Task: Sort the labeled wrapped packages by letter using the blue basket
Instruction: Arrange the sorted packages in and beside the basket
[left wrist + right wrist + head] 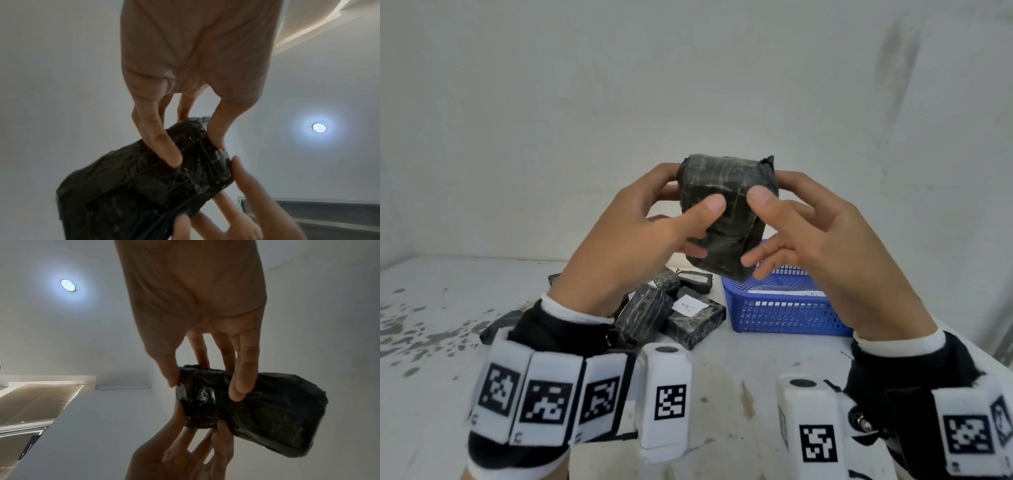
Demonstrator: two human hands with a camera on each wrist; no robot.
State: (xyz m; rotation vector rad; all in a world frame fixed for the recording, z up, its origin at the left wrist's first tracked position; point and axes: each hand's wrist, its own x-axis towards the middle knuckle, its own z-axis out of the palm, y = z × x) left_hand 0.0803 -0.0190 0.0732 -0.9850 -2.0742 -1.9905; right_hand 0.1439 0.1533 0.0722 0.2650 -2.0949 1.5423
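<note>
Holding a black package (726,216) up in mid-air, above the desk (739,370), label side not showing. Left hand (633,246) pinching its left edge, thumb in front, fingers (164,146) curling behind. Right hand (811,233) gripping the right edge likewise. Sitting below: the blue basket (780,311) on the right, a pile (654,308) of packages just beside it, one (697,317) showing an "A".

we seem to be in a bare, plain workroom: unmarked white walls (688,85), a stained, paint-chipped white counter (431,325), a round recessed ceiling light (68,286), and a blue perforated plastic basket (784,315) beside black-wrapped labeled packages (688,315).
</note>
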